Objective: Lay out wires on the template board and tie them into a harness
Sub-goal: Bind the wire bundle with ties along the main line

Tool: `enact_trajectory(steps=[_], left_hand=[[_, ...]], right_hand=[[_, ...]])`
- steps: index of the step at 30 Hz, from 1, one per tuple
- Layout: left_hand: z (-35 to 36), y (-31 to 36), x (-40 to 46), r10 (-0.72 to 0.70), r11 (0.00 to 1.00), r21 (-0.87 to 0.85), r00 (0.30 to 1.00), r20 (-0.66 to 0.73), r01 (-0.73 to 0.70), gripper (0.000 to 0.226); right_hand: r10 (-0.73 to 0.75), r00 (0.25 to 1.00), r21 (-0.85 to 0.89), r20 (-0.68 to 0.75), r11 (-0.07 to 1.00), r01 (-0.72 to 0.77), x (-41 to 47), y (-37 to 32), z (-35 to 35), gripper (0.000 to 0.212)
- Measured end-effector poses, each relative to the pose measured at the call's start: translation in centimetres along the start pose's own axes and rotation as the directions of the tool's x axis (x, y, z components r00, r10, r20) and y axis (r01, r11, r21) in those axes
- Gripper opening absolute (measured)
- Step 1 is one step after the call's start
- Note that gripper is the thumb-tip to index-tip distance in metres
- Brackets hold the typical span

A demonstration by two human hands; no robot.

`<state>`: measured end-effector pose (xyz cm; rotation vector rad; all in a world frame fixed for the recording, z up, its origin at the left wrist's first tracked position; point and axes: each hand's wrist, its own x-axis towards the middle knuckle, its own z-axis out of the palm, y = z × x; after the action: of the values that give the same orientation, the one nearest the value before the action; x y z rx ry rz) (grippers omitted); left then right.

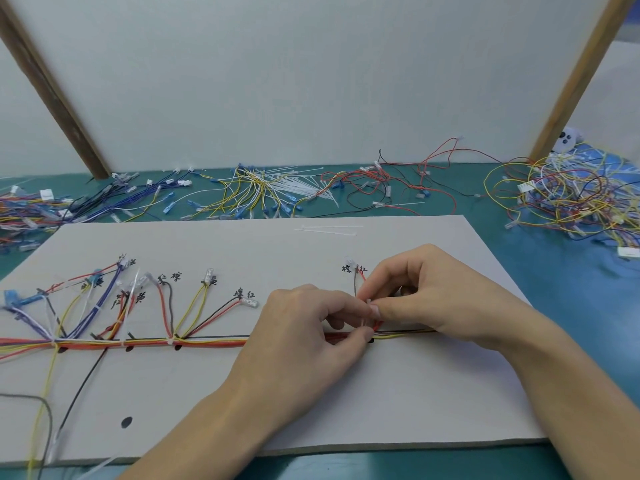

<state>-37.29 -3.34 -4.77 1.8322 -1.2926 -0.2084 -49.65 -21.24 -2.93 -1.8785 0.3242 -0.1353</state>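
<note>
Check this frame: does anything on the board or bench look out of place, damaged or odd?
Nothing looks damaged. Both hands, left and right, pinch a tie at the bundle on the board. Two spare ties lie loose at its far edge; wire piles behind are tangled.

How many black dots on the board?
5: three dots along the bundle at left, one lower left, one beside the left hand. Hands may hide more.
</note>
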Motion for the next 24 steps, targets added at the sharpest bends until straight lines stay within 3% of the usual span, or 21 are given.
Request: enact_trajectory(steps=[24], left_hand=[[0.05,-0.03,0.12,-0.001,1.0,0.025,1.0,-0.027,0.001,0.028]], right_hand=[[0.041,0.999,-0.005,0.017,0.999,-0.041,-0.13,-0.04,-0.23,0.014]])
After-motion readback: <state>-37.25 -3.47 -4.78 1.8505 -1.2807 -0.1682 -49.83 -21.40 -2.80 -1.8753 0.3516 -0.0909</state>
